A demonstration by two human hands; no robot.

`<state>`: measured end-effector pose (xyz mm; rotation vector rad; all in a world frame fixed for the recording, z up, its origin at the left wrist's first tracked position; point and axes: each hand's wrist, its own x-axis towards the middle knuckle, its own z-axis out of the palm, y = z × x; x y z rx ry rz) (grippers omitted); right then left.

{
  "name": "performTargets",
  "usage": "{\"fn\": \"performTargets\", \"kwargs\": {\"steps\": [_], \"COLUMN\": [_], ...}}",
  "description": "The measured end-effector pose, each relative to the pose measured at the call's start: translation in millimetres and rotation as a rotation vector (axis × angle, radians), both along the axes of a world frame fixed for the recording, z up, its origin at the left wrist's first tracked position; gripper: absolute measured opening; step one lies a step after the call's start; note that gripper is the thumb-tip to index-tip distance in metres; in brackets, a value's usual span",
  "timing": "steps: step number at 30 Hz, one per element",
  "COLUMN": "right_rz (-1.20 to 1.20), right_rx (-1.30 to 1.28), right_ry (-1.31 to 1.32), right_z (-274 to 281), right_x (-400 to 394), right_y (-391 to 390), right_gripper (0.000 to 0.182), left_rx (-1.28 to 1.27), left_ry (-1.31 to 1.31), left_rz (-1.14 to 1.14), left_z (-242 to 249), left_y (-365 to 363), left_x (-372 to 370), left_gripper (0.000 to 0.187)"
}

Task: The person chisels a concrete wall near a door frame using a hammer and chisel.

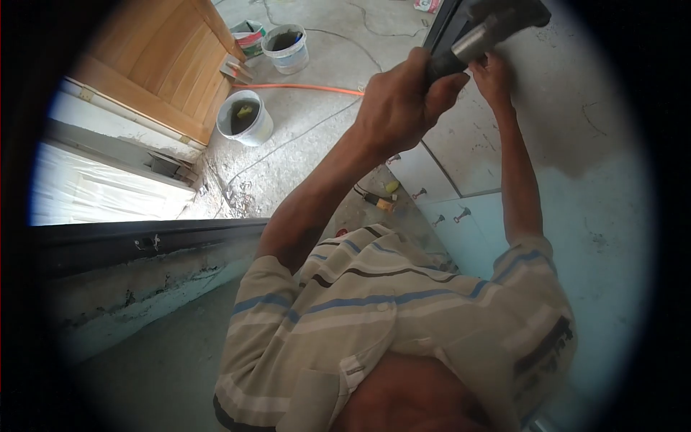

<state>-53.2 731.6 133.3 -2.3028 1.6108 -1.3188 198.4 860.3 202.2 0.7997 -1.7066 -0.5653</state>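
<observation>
My left hand [399, 101] is wrapped around the dark handle of a hammer [471, 45], raised in front of the wall. Its dark metal head [512, 18] is at the top right, partly blurred. Beyond the hammer, my right hand [494, 83] is up against the wall with its fingers bent together. The hammer partly covers those fingertips, so I cannot make out what they hold. Below both hands, large grey tiles [471, 155] cover part of the wall. Several small red-and-dark clips [462, 214] stick out along the tile joints.
Buckets stand on the dusty floor: a near white bucket [246, 119], a farther one [286, 50] and a green-and-red one [248, 37]. An orange hose [299, 87] and thin cables cross the floor. A wooden door [155, 61] is at left; a dark ledge [144, 241] is below.
</observation>
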Motion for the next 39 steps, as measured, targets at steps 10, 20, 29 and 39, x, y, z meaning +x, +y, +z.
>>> {"fn": "performTargets", "kwargs": {"steps": [10, 20, 29, 39], "right_rz": [0.033, -0.159, -0.2, -0.285], "right_rx": [-0.103, -0.32, -0.038, 0.467], "right_ry": [0.03, -0.332, -0.47, -0.458], "right_z": [-13, -43, -77, -182], "right_x": [-4, 2, 6, 10], "right_y": [5, 56, 135, 274], "right_gripper": [0.031, 0.018, 0.016, 0.014], "left_rx": [0.114, 0.441, 0.899, 0.772], "left_ry": [-0.31, -0.08, -0.056, -0.173], "left_rz": [0.058, 0.148, 0.25, 0.212], "left_z": [-20, -53, -166, -188], "left_y": [-19, 17, 62, 6], "left_x": [-24, 10, 27, -43], "left_gripper": [0.041, 0.034, 0.042, 0.036]}}
